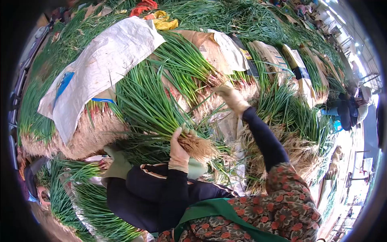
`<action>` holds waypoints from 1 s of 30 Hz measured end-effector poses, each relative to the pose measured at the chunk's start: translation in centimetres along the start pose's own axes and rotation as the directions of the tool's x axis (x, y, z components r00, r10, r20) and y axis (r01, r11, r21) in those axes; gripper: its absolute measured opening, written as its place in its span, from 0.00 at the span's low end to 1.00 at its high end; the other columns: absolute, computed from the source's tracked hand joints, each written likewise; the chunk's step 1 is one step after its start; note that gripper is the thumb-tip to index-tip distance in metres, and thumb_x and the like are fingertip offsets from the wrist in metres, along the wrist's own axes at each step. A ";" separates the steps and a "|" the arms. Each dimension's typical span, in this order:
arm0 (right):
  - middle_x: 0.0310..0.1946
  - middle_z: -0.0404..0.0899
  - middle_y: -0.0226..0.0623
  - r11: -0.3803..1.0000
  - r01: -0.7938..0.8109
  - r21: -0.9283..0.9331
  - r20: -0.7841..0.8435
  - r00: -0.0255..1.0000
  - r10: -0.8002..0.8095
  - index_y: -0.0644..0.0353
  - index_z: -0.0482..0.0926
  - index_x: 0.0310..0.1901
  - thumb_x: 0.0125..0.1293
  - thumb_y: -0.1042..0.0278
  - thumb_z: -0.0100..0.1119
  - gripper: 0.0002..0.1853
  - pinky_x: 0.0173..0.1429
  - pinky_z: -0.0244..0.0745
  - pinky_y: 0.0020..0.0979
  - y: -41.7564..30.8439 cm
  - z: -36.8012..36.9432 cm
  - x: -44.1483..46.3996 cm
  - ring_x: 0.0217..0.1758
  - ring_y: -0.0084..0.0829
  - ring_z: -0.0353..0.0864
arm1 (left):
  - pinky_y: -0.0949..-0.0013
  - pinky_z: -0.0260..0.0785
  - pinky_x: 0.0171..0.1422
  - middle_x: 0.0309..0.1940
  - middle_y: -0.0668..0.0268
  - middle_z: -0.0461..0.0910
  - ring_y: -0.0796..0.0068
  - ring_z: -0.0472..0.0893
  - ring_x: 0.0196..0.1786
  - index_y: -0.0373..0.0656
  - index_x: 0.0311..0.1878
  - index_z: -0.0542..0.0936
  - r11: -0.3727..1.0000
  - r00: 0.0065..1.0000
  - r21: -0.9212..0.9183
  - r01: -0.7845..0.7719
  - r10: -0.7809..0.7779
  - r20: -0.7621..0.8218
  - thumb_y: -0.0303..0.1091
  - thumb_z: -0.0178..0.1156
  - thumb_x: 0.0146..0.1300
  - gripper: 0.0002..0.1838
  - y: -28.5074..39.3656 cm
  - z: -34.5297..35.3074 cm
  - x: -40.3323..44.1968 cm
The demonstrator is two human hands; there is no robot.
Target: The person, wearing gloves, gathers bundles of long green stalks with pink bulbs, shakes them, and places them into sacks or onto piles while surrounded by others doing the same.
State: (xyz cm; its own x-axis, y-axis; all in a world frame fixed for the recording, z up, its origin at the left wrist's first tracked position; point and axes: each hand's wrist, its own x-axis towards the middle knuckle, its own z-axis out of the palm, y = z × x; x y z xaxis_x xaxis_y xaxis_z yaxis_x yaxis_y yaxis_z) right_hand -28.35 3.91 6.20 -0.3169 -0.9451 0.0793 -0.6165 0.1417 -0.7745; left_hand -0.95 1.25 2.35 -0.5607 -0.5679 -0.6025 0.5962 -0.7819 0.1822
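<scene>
The head view shows the left hand [179, 150] closed around a bunch of green onions [164, 126], gripping it just above the roots. Its leaves fan out toward the upper left, and its pale brown roots [198, 148] hang out past the hand to the right. The right hand [231, 99] is stretched forward, its fingertips at the root end of some stacked onions [205, 74]; whether they pinch anything or only touch cannot be made out.

The held bunch is above the person's lap, in front of dark trousers [149, 189] with light stripes. To its left, a large white sack [109, 56] with blue patches lies over a stack of onions whose root ends [94, 131] face the person. Beyond the right hand, a brown and white sack [217, 50] covers more onions, with further sacks to its right. A loose heap [288, 117] of onions lies right of the outstretched arm. A yellow sack [163, 23] and a red one [144, 6] rest farther back among the leaves. Another person [352, 109] is at the far right.
</scene>
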 end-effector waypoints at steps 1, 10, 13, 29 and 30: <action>0.45 0.80 0.41 0.998 -0.011 -0.059 0.037 0.999 0.013 0.56 0.78 0.49 0.65 0.70 0.52 0.13 0.54 0.72 0.32 1.0 3.0 2.6 0.49 0.35 0.78 | 0.64 0.72 0.38 0.30 0.65 0.77 0.66 0.78 0.33 0.38 0.49 0.76 0.997 0.994 0.056 -0.062 0.056 0.091 0.36 0.50 0.65 0.15 0.0 -0.3 0.0; 0.23 0.79 0.46 0.807 0.016 -0.590 0.151 0.984 0.091 0.56 0.79 0.38 0.66 0.54 0.48 0.15 0.33 0.77 0.40 3.5 11.0 2.1 0.26 0.40 0.81 | 0.62 0.75 0.43 0.29 0.62 0.79 0.67 0.80 0.33 0.38 0.47 0.76 0.994 0.999 0.101 0.043 -0.045 0.013 0.39 0.52 0.65 0.15 0.4 0.4 1.1; 0.34 0.79 0.49 0.963 0.126 -0.237 0.434 0.901 -0.011 0.56 0.74 0.51 0.67 0.55 0.47 0.18 0.38 0.76 0.40 -0.1 9.9 -4.5 0.34 0.39 0.82 | 0.62 0.75 0.43 0.30 0.63 0.79 0.68 0.79 0.33 0.39 0.48 0.76 0.970 0.992 0.218 0.110 -0.121 0.038 0.39 0.53 0.65 0.15 0.6 0.0 1.5; 0.28 0.80 0.38 0.989 -0.024 -0.148 0.497 0.862 0.095 0.60 0.79 0.36 0.65 0.58 0.53 0.13 0.36 0.73 0.36 6.2 19.5 -6.2 0.32 0.37 0.79 | 0.60 0.70 0.50 0.38 0.62 0.76 0.69 0.77 0.40 0.41 0.43 0.75 1.000 0.983 0.029 0.005 -0.010 0.181 0.37 0.53 0.63 0.11 -0.2 -0.8 0.3; 0.31 0.80 0.41 0.983 -0.050 -0.176 0.564 0.813 0.143 0.60 0.79 0.38 0.63 0.59 0.53 0.13 0.39 0.74 0.37 7.9 19.3 -7.1 0.35 0.40 0.80 | 0.59 0.69 0.51 0.39 0.63 0.75 0.69 0.76 0.41 0.41 0.43 0.75 0.999 0.965 -0.035 0.023 -0.013 0.261 0.37 0.53 0.63 0.11 0.0 -0.2 0.0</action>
State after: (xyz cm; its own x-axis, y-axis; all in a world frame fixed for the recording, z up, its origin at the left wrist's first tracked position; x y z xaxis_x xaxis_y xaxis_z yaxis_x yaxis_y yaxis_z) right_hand -17.09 6.07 -12.59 0.0611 -0.9143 -0.4004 -0.7173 0.2388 -0.6546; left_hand -0.80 1.30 2.20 -0.6989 -0.6049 -0.3816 0.6027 -0.7854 0.1411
